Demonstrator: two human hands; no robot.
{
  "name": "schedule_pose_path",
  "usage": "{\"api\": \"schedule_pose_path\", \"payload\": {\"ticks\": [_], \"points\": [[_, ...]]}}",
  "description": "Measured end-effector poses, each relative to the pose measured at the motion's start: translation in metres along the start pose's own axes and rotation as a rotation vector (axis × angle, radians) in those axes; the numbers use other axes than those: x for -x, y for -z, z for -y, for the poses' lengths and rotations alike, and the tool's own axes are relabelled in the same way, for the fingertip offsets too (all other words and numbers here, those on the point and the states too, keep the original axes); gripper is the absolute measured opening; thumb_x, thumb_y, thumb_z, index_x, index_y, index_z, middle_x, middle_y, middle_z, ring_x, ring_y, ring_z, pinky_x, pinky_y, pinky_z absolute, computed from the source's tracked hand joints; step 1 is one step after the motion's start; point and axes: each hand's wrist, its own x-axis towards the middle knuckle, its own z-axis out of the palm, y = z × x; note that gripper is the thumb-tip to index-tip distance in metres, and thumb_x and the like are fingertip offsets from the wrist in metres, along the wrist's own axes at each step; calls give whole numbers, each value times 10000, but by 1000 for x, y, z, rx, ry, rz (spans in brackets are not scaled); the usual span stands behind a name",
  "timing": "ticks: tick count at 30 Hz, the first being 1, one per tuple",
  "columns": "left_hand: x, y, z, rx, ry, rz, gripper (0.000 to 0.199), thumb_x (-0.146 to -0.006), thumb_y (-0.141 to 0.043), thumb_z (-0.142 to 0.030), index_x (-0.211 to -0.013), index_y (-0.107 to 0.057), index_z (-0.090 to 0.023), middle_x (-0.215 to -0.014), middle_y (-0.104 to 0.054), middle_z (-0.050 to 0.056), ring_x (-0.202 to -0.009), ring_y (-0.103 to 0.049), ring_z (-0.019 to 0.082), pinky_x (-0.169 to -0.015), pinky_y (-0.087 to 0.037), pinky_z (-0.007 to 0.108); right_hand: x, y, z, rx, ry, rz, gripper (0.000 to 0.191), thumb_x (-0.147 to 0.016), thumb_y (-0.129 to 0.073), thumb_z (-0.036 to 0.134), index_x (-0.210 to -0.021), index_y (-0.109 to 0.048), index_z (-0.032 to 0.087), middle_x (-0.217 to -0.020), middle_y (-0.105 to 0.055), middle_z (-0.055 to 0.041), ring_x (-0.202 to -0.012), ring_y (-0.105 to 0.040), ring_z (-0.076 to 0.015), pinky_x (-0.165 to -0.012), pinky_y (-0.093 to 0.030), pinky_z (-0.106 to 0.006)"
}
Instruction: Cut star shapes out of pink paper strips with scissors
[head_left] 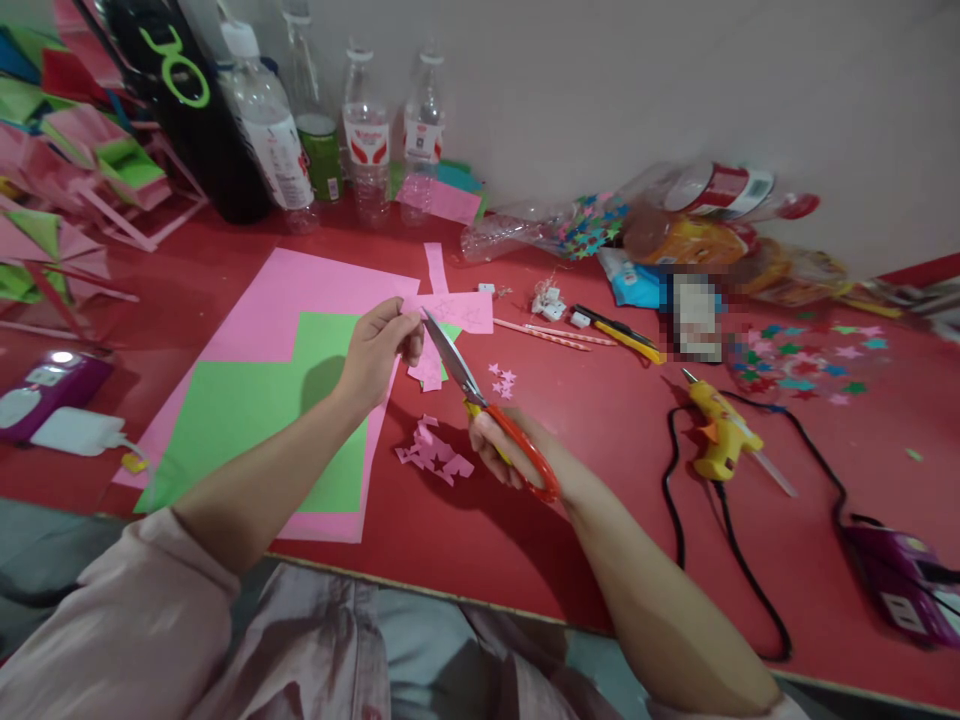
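Observation:
Between the fingers of my left hand (pixel 380 345) is a strip of pink paper (pixel 469 312) with faint star outlines drawn on it. My right hand (pixel 499 445) grips red-and-yellow-handled scissors (pixel 456 365), their tips at the strip's left part beside my left fingers. Whether the blades are fully closed is hard to see. Below the strip lie small cut pink stars (pixel 502 381) and a heap of pink paper scraps (pixel 435 455). Under my left forearm, green sheets (pixel 247 420) rest on larger pink sheets (pixel 247 300).
A yellow glue gun (pixel 720 430) with a looping black cord lies at right, near a purple power strip (pixel 900 580). Bottles (pixel 367 140) and a black flask (pixel 199 120) stand along the wall. A yellow-black cutter (pixel 622 337) and paper straws (pixel 559 334) lie behind the scissors.

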Motion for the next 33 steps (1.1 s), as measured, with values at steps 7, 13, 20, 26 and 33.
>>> {"api": "schedule_pose_path", "payload": {"ticks": [7, 13, 20, 26, 33], "points": [[-1, 2, 1, -40, -31, 6, 181, -799, -556, -221, -627, -514, -186, -474, -522, -53, -399, -457, 34, -412, -379, 164, 2, 1, 1, 25, 25, -9, 518, -823, -428, 682, -672, -478, 190, -398, -444, 66, -309, -398, -53, -327, -329, -164], [-2, 3, 1, -80, -68, 23, 203, -802, -561, -221, -608, -513, -184, -459, -523, -49, -386, -454, 36, -410, -378, 171, 1, 1, 1, 18, -12, -12, 502, -820, -444, 673, -668, -478, 196, -377, -435, 71, -292, -377, -57, -315, -316, -170], [-3, 4, 2, -84, -59, 23, 190, -802, -549, -202, -615, -519, -180, -464, -527, -47, -387, -454, 33, -410, -378, 168, 3, 1, 1, 1, -1, 5, 549, -824, -396, 713, -649, -455, 195, -386, -433, 69, -290, -362, -48, -312, -307, -168], [-2, 4, 1, -65, -56, 29, 185, -798, -537, -179, -613, -522, -177, -460, -523, -51, -389, -454, 32, -406, -372, 160, 7, -1, 5, 12, -1, -41, 532, -834, -408, 690, -624, -417, 202, -378, -416, 71, -283, -327, -44, -306, -282, -169], [-2, 4, -1, -52, -48, 37, 200, -794, -525, -165, -595, -513, -177, -440, -510, -53, -383, -446, 36, -403, -366, 161, 6, 1, 4, 30, 17, -36, 537, -833, -418, 691, -610, -402, 204, -378, -412, 68, -287, -328, -46, -306, -276, -173]]}}
